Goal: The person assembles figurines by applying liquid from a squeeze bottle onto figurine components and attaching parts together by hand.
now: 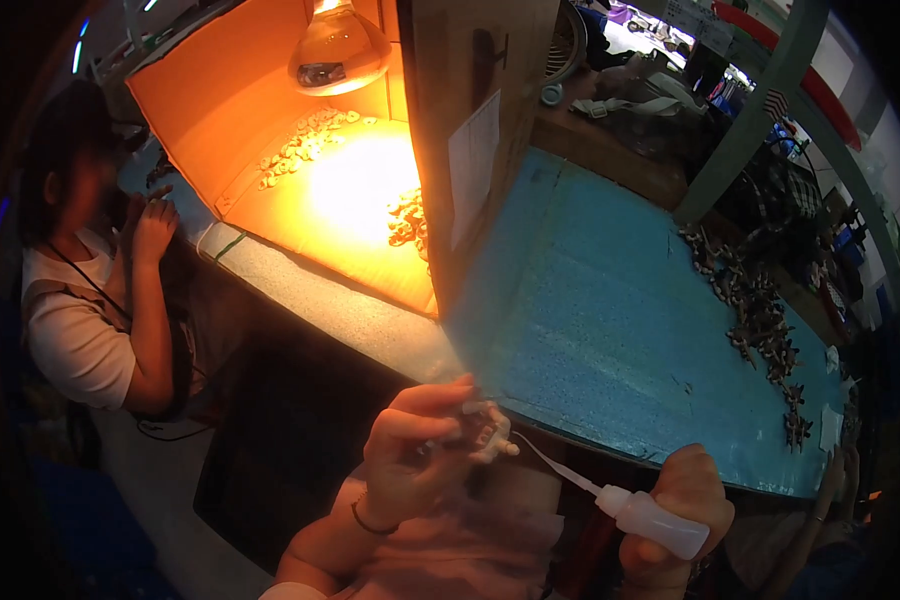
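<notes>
My left hand (402, 455) is raised in front of the table edge, its fingers pinching a small pale piece (494, 438) that looks like a little moulded figure. In my right hand (698, 492) is a white squeeze bottle (660, 522), tilted, with the fist wrapped round its body. Its long thin nozzle points up and left. The nozzle's tip comes close to the small piece; whether they touch I cannot tell.
A glowing lamp (340, 52) hangs in an open cardboard box (210, 125) over small pale pieces (308, 146). Dark small figures (762, 322) line the right of the blue tabletop (600, 300). One person (80, 330) sits left; another person's hand (836, 490) shows right.
</notes>
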`<state>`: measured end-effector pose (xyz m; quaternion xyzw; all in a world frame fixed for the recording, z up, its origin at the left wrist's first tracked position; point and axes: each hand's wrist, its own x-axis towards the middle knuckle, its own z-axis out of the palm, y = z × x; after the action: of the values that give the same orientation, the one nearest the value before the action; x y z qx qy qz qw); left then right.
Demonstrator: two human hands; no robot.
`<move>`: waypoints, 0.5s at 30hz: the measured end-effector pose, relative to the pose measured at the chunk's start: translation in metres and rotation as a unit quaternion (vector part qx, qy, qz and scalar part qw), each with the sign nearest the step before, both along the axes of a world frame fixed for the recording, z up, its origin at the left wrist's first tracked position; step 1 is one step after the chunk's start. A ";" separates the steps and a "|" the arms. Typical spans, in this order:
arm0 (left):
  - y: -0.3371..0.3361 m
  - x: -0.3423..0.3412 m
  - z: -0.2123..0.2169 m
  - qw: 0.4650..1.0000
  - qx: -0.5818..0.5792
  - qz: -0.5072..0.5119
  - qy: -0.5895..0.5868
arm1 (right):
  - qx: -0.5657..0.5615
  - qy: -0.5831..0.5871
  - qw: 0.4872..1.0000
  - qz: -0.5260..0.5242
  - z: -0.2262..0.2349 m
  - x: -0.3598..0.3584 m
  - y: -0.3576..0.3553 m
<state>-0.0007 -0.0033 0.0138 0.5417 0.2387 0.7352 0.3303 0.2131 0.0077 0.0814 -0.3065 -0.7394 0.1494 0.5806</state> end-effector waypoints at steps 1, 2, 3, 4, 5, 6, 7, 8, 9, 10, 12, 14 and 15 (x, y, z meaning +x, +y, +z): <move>-0.004 -0.002 0.002 1.000 -0.007 -0.002 -0.018 | -0.018 0.011 1.000 -0.016 -0.003 -0.003 0.000; -0.003 -0.001 0.000 1.000 -0.001 -0.007 -0.028 | -0.029 0.023 0.999 -0.029 -0.005 -0.003 0.005; -0.004 -0.003 0.000 0.999 -0.023 -0.018 -0.041 | -0.052 0.073 0.995 -0.036 -0.011 -0.003 0.012; -0.003 -0.001 0.002 0.997 -0.039 -0.035 -0.059 | -0.103 0.096 0.989 -0.040 -0.013 0.005 0.020; -0.007 -0.001 -0.002 0.992 -0.051 -0.054 -0.100 | -0.193 0.142 0.970 -0.044 -0.015 -0.001 0.029; -0.008 0.000 -0.005 0.984 -0.058 -0.081 -0.146 | -0.209 0.138 0.967 -0.037 -0.026 0.003 0.044; -0.007 -0.001 -0.010 0.984 -0.059 -0.077 -0.149 | -0.224 0.130 0.964 -0.055 -0.032 -0.002 0.057; -0.009 -0.002 -0.014 0.983 -0.062 -0.076 -0.154 | -0.241 0.118 0.960 -0.076 -0.036 -0.007 0.068; -0.012 -0.002 -0.018 0.981 -0.075 -0.070 -0.163 | -0.240 0.118 0.962 -0.053 -0.041 -0.007 0.083; -0.017 -0.004 -0.019 0.983 -0.069 -0.052 -0.159 | -0.257 0.082 0.961 -0.058 -0.044 -0.005 0.099; -0.027 -0.006 -0.022 0.958 -0.095 -0.109 -0.249 | -0.272 0.044 0.960 -0.051 -0.055 0.003 0.137; -0.031 -0.007 -0.020 0.953 -0.084 -0.115 -0.266 | -0.304 -0.105 0.943 -0.087 -0.071 0.015 0.176; -0.032 -0.011 -0.018 0.949 -0.104 -0.118 -0.273 | -0.302 -0.106 0.943 -0.085 -0.080 0.019 0.190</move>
<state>-0.0115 -0.0358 -0.0046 0.3070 0.1491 0.7819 0.5217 0.2323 0.1974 0.0009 -0.5438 -0.6879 0.2823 0.3891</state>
